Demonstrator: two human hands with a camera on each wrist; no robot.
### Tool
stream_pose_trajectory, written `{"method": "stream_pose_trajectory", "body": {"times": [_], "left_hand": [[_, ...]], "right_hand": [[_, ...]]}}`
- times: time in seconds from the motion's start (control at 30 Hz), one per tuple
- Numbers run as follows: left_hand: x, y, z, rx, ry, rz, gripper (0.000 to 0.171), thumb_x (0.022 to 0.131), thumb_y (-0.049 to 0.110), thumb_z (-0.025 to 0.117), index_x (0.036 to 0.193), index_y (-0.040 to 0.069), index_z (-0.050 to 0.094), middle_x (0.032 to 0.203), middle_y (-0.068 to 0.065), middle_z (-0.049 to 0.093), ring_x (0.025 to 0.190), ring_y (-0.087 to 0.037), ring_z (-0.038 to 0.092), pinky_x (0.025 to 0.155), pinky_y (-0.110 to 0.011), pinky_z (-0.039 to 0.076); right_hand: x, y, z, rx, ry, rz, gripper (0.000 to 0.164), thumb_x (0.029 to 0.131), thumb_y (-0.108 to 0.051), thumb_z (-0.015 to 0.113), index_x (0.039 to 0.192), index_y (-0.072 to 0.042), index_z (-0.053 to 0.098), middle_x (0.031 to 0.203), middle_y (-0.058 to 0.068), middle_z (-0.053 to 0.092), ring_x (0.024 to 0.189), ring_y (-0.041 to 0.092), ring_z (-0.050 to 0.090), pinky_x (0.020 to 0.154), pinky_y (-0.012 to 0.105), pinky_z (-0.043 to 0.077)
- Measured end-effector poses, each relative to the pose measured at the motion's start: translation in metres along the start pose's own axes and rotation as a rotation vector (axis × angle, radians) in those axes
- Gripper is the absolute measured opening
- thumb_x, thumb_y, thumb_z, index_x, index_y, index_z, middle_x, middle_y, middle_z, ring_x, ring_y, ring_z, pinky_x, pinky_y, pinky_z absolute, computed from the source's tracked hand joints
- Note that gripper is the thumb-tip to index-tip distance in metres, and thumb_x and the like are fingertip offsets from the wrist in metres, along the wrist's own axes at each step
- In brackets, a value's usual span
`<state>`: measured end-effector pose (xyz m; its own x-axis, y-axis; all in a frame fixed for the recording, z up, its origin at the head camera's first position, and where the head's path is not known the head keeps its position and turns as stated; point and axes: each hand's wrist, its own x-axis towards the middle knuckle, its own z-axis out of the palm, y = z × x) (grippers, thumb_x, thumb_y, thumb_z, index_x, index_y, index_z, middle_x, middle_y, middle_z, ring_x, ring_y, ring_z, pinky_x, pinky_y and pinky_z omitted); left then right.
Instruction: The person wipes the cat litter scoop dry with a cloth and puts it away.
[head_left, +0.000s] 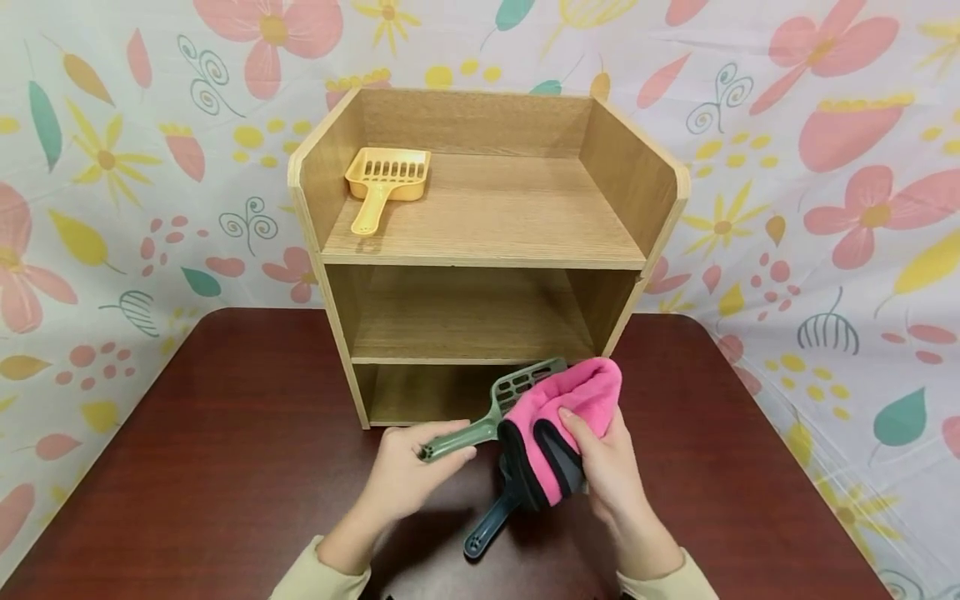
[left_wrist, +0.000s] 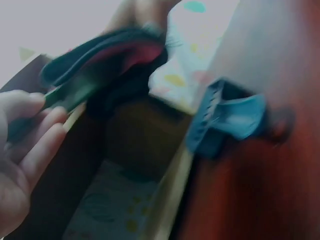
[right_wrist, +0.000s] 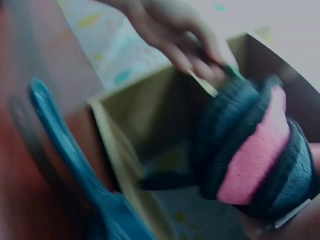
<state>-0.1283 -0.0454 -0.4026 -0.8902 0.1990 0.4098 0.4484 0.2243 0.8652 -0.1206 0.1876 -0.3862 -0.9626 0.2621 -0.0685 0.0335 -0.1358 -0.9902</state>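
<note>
My left hand (head_left: 401, 475) grips the handle of a green slotted litter scoop (head_left: 472, 433), pinched between thumb and fingers. In my right hand (head_left: 613, 462) is a soft pink fleece piece (head_left: 558, 404) with black edging and grey parts, bunched up; its exact kind is unclear. The fleece lies against the scoop's slotted head and hides part of it. Below them on the table lies a dark blue litter scoop (head_left: 491, 521), its head mostly hidden by the fleece in the head view. The left wrist view shows this blue scoop (left_wrist: 230, 120) with its slots, blurred.
A wooden shelf unit (head_left: 480, 260) with three levels stands at the back of the dark red table (head_left: 225, 467). On its top level, at the left, sits a yellow litter scoop (head_left: 371, 208). A flower-patterned cloth (head_left: 787, 208) hangs behind.
</note>
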Motion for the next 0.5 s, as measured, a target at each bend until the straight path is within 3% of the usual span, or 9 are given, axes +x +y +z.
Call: {"method": "stream_pose_trajectory", "body": {"times": [0.07,0.13,0.33,0.4,0.5], "left_hand": [[0.002,0.001,-0.009,-0.006,-0.05,-0.069,0.027,0.075,0.019,0.079,0.101,0.014,0.074,0.083,-0.001,0.073,0.064,-0.001,0.054,0.053,-0.019,0.046],[0.004,0.0,-0.016,-0.012,-0.102,-0.096,0.027,0.075,0.02,0.08,0.101,0.014,0.075,0.08,0.0,0.072,0.061,-0.001,0.051,0.051,-0.019,0.044],[0.007,-0.003,-0.02,-0.048,-0.231,-0.028,0.027,0.078,0.018,0.077,0.102,0.007,0.073,0.085,-0.005,0.074,0.067,0.001,0.055,0.058,-0.019,0.048],[0.007,-0.005,-0.019,-0.097,-0.264,-0.017,0.027,0.079,0.016,0.076,0.103,0.003,0.072,0.085,-0.009,0.074,0.069,0.001,0.058,0.06,-0.019,0.05],[0.007,-0.007,-0.018,-0.186,-0.303,-0.04,0.027,0.08,0.011,0.074,0.103,-0.002,0.071,0.083,-0.016,0.073,0.068,0.0,0.061,0.059,-0.019,0.052]], "right_hand": [[0.002,-0.002,-0.007,-0.08,-0.098,-0.01,0.035,0.091,-0.015,0.062,0.12,-0.015,0.043,0.1,-0.007,0.062,0.087,0.006,0.062,0.079,0.021,0.053],[0.005,-0.003,-0.013,-0.115,-0.187,-0.017,0.034,0.092,-0.013,0.061,0.12,-0.014,0.043,0.098,-0.006,0.064,0.085,0.007,0.064,0.078,0.023,0.054],[0.011,0.0,-0.023,-0.114,-0.336,0.016,0.032,0.092,-0.012,0.06,0.119,-0.012,0.042,0.096,-0.006,0.066,0.082,0.008,0.066,0.076,0.026,0.055],[0.013,0.001,-0.027,-0.062,-0.407,0.038,0.028,0.093,-0.011,0.058,0.117,-0.013,0.044,0.094,-0.006,0.067,0.081,0.007,0.066,0.074,0.025,0.055],[0.014,0.005,-0.032,0.166,-0.61,0.078,0.021,0.097,-0.007,0.046,0.117,-0.013,0.049,0.097,-0.004,0.069,0.085,0.008,0.067,0.077,0.024,0.055]]}}
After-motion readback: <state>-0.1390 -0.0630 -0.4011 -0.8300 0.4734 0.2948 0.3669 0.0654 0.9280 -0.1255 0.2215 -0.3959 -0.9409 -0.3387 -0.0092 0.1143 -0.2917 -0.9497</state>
